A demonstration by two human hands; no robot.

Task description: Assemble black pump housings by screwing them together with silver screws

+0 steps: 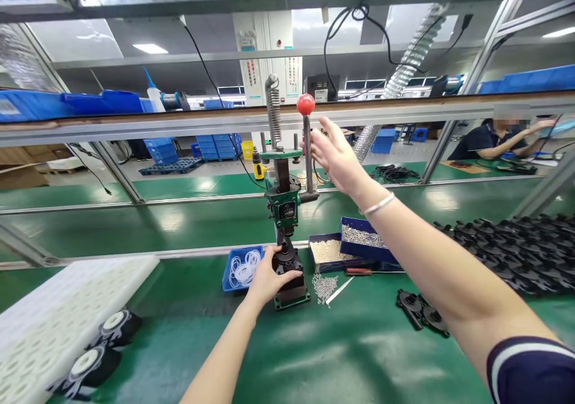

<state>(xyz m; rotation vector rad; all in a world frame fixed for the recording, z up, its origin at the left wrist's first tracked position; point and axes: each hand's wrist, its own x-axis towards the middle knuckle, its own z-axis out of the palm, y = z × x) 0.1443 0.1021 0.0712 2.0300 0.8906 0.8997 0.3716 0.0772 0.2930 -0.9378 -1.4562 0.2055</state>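
Note:
A small green hand press point(284, 203) stands on the green bench, with a spring on top and an upright lever ending in a red ball knob point(306, 103). My left hand point(268, 278) is closed round a black round part point(286, 258) sitting on the press base under the ram. My right hand point(336, 155) is raised just right of the lever, below the red knob, fingers spread and holding nothing.
A blue tray of white rings point(242, 267) lies left of the press; blue boxes of small parts point(354, 245) and loose metal pieces point(324, 285) to the right. Black parts point(512, 245) pile at right. A white perforated tray point(58, 320) lies at left. Another person point(498, 137) sits far right.

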